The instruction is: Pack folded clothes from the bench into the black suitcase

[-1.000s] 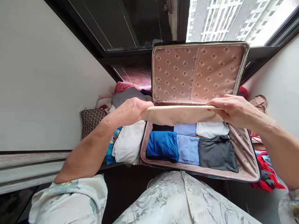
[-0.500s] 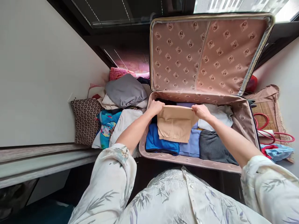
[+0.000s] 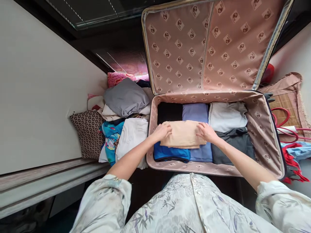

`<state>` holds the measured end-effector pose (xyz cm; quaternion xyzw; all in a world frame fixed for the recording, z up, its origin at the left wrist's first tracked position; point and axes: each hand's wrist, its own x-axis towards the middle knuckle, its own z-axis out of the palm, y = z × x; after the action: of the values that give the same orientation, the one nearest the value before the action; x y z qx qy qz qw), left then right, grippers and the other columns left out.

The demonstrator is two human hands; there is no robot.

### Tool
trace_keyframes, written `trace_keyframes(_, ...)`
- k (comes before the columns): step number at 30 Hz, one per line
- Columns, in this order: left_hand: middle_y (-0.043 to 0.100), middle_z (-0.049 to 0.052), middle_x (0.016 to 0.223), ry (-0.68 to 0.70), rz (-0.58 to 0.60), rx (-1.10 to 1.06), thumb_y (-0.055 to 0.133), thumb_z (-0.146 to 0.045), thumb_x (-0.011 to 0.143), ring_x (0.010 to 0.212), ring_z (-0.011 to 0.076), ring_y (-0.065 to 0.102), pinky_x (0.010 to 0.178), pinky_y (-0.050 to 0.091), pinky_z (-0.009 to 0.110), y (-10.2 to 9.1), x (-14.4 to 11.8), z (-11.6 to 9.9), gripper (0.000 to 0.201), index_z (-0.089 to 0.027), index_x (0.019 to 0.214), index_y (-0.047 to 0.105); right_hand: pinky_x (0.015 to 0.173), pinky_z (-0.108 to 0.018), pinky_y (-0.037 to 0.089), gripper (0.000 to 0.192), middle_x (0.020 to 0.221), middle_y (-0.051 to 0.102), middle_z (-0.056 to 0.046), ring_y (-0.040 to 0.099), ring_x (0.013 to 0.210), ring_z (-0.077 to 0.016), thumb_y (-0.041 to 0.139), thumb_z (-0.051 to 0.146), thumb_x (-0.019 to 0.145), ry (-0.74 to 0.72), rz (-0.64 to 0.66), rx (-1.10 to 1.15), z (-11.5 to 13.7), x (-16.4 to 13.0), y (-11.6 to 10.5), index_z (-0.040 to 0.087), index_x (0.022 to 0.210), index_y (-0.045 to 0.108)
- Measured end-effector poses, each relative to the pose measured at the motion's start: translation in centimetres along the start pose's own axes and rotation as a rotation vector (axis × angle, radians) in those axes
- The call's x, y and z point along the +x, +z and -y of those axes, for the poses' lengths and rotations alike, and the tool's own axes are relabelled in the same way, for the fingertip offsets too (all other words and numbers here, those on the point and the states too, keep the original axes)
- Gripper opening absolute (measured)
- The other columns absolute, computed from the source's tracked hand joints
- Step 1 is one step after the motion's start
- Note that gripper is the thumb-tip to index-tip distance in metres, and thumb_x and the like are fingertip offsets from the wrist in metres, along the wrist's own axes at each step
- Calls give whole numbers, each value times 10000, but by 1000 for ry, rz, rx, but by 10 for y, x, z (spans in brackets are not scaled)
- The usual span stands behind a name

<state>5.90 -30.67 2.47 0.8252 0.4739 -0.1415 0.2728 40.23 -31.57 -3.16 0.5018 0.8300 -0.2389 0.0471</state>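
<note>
An open suitcase point(image 3: 264, 139) with pink patterned lining lies before me, its lid point(image 3: 206, 45) standing upright. Inside lie folded clothes: black point(image 3: 169, 112), lilac point(image 3: 195, 112), white point(image 3: 227, 116), blue point(image 3: 170, 152) and dark grey point(image 3: 233, 147). A folded beige garment point(image 3: 182, 134) rests on top of the blue and lilac pieces. My left hand point(image 3: 161, 132) lies flat on its left edge. My right hand point(image 3: 206, 132) presses flat on its right edge.
A heap of clothes point(image 3: 126, 110) sits left of the suitcase, next to a patterned cushion point(image 3: 88, 132) against the white wall. Red cords point(image 3: 285, 124) and red and blue fabric point(image 3: 295, 153) lie to the right. A low ledge point(image 3: 48, 181) runs along the left.
The beige garment was held up flat in both hands, then lowered into the suitcase. Now it lies folded on the blue and lilac clothes, with both hands resting flat on it.
</note>
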Motion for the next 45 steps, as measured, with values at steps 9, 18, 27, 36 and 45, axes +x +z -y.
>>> trace_keyframes(9,706,15,846,-152,285,-313,728,-367,665,897,235,659,744,462,262,-21,55,40,290,-190,895,731,782,-321,447,258,870,703,-71,628,901,-260,611,368,773,84,270,211,-17,48,-30,180,924,704)
trace_keyframes(18,668,161,1233,-338,-210,-188,636,-240,841,1145,292,625,972,513,344,-91,60,62,435,-116,1256,592,825,-387,475,454,1087,691,-149,614,967,-298,592,485,882,246,-41,256,-28,94,-95,156,1184,672)
trace_keyframes(27,-105,136,1737,-323,-133,26,761,-554,825,1525,573,-127,1102,181,846,13,97,23,1058,-342,1669,158,1045,-707,352,856,1730,71,-176,179,1488,-555,545,609,942,216,-69,-86,27,103,13,382,1663,143)
trace_keyframes(36,-76,157,1735,-328,43,-217,820,-614,719,1529,578,-88,1120,170,828,10,110,28,1125,-342,1651,251,1093,-746,248,799,1742,-8,-158,77,1531,-556,411,668,962,292,20,-134,14,123,58,369,1661,168)
trace_keyframes(45,489,209,1481,-632,-858,-201,736,-299,880,1380,379,466,1149,392,507,-72,-24,165,552,-162,1397,598,1078,-716,280,766,1712,123,-202,184,1511,-540,375,686,958,335,31,-205,16,126,53,381,1646,233)
